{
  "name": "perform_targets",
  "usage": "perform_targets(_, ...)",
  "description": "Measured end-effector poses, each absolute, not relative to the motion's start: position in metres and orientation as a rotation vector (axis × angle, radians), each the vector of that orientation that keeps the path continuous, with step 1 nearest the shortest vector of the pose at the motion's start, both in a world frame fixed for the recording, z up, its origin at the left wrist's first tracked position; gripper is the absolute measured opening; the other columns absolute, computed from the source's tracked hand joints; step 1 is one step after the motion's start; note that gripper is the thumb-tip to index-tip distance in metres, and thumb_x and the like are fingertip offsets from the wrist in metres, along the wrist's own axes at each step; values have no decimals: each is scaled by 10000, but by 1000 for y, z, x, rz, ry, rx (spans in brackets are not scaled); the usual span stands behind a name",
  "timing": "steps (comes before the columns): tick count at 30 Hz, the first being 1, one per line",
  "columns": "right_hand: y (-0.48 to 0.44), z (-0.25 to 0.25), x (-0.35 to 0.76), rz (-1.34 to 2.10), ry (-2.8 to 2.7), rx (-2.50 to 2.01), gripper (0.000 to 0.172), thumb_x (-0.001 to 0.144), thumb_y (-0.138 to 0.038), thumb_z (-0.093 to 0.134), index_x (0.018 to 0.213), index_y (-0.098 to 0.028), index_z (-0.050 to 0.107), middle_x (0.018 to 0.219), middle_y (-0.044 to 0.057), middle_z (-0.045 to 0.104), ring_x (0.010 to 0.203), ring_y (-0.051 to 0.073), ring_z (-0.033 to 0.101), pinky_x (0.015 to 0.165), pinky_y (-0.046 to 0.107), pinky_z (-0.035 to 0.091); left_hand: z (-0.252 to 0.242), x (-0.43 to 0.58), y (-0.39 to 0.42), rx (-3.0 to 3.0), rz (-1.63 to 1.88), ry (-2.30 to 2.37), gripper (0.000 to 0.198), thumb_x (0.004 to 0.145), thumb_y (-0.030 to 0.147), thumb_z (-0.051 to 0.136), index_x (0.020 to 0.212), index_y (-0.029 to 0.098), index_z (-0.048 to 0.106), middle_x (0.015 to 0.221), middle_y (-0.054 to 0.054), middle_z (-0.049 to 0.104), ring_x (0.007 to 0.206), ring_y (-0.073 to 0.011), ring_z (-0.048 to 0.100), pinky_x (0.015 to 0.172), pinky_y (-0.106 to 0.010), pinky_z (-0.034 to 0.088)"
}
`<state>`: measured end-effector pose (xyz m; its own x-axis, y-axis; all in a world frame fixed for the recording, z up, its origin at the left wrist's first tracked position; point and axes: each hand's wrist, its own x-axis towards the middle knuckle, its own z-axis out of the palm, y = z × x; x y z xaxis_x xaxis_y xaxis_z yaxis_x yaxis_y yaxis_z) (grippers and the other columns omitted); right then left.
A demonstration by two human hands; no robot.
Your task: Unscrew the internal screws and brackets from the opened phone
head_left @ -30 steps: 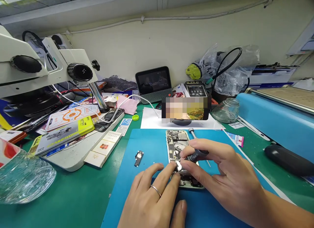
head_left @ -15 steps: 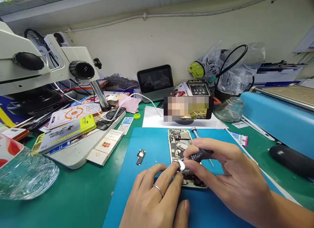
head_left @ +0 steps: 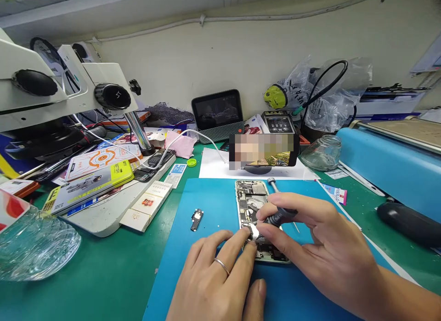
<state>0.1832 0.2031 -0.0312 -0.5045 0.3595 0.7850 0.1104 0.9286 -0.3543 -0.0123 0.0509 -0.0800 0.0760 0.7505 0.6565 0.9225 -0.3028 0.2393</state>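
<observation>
When looking from the right hand (head_left: pixel 320 238), find the opened phone (head_left: pixel 255 203) to the left and under the fingertips, insides uppermost, flat on the blue mat (head_left: pixel 206 197) over the green worktop (head_left: pixel 113 275). From the left hand (head_left: pixel 217 275), find it ahead and to the right. Trace its long axis away from the body, leaning slightly left toward the far end.

Reckon neither hand clearly nearer: meeting the phone's lower left side with left index and middle fingertips, and spanning its middle with right thumb and index finger. Read the right grip as closed, pinching a black tool (head_left: pixel 280 216) slanted across that axis, down and leftward toward a shiny silver piece (head_left: pixel 254 231) beside the left fingertips. Take this crossing, so near those fingertips, as the key relation. Cannot tell the tool tip's exact contact, nor any pinch beneath the left fingers.

Note also a loose dark part (head_left: pixel 196 220) on the mat, left of the phone and apart from it.
</observation>
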Motion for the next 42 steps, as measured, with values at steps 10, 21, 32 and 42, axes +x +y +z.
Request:
perform_targets(10,203,-31,183,286,-2109,-330,223,1358,-361,730,1569,-330,666,1161,-25,935,862,131,920,891,198,802,-83,-13,51,-2115,-1037,-1682,435,1233,141,605,1610,273,777,1622,-39,910,1399,-311,893,1162,-454,747)
perform_targets(21,202,-29,183,254,-2121,-341,204,1372,-365,709,1565,-313,668,1170,-29,939,880,109,925,905,158,779,-81,-13,52,-2098,-995,-1664,337,1314,231,566,1598,291,738,1570,12,928,1360,-277,891,1128,-431,734)
perform_targets(32,202,-29,183,207,-2135,-347,170,1392,-373,670,1538,-286,682,1172,-35,944,898,77,927,955,117,753,-84,-12,57,-2040,-971,-1621,397,1411,356,364,1571,291,721,1512,42,947,1306,-257,891,1086,-413,724)
perform_targets(42,200,-27,181,178,-2150,-389,172,1410,-386,625,1536,-279,672,1124,-58,952,865,53,929,968,71,727,-79,-11,50,-2048,-968,-1655,408,1426,359,383,1554,300,766,1505,20,957,1300,-257,925,1094,-417,737)
